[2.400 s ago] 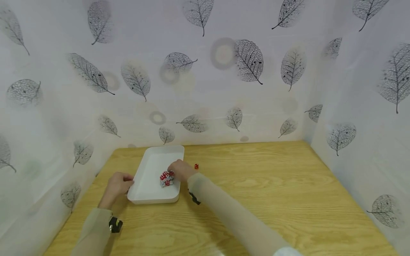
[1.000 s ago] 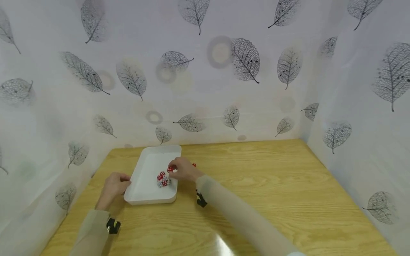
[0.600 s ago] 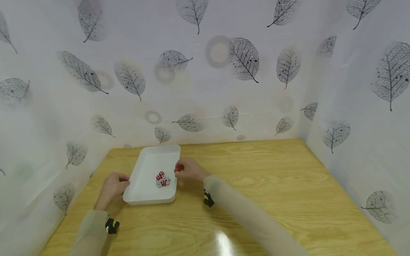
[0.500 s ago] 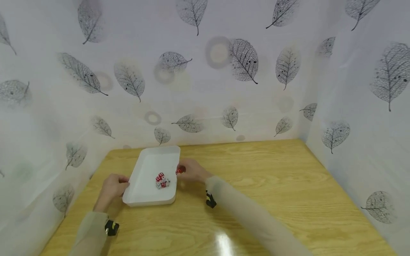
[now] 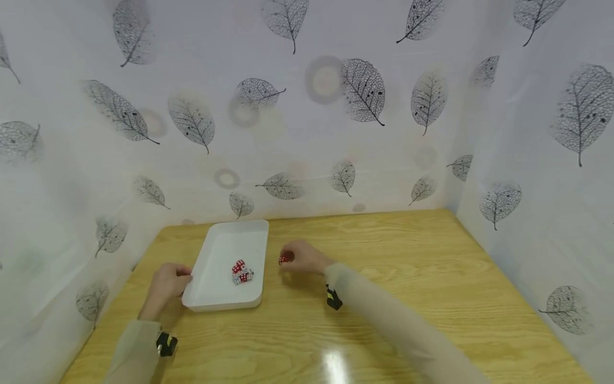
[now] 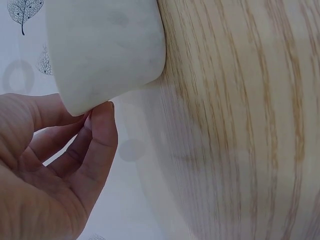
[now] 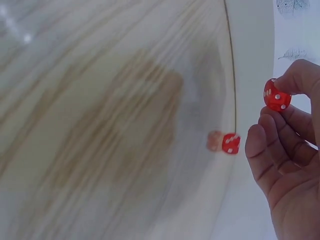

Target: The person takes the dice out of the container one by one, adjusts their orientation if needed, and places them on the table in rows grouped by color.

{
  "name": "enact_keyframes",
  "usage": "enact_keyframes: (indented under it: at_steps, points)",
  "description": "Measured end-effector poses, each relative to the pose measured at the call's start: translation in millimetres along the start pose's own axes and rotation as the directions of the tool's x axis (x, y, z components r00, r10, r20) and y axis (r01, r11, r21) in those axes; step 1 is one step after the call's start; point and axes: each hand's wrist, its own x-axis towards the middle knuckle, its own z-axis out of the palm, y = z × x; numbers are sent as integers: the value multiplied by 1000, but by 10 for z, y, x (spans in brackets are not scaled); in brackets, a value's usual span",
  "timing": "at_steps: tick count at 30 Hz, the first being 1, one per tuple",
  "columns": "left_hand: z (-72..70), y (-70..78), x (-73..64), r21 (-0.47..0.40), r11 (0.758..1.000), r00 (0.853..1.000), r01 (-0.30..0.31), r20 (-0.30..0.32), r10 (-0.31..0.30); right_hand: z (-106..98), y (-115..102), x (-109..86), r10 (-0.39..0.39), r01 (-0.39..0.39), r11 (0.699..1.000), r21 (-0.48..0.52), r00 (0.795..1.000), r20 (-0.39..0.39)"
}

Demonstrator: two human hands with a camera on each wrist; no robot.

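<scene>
In the head view my left hand holds the left side of a white tray. The left wrist view shows thumb and fingertips pinching the rim of the tray. Red and white dice sit in a small cluster toward the tray's front right. My right hand is over the table, right of the tray, and pinches a red die with white dots between thumb and finger. Another red die lies on the table beyond that hand; the hand hides it in the head view.
The wooden table stretches to the right of the tray. A leaf-patterned white curtain encloses its back and sides. Black wrist devices are strapped to both forearms.
My right hand has lifted a red die from the tray, passed over its right side and moved right above the table. My left hand keeps its hold on the tray.
</scene>
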Motion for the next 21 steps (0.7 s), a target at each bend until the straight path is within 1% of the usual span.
enact_keyframes:
  at_steps: [5, 13, 16, 21]
  points:
    - [-8, 16, -16, -3, 1000, 1000, 3, 0, -3, -43, 105, -70, 36, -36, 999, 4, 999, 4]
    - [-22, 15, -22, -9, 1000, 1000, 18, 10, -18, -108, 227, -148, 163, -163, 986, 19, 987, 1]
    - [-24, 22, -27, -11, 1000, 1000, 21, 11, -21, -117, 292, -159, 173, -173, 985, 12, 985, -6]
    - [-27, 52, -30, -8, 1000, 1000, 2, 4, -2, -157, 389, -188, 197, -197, 980, 5, 980, -40]
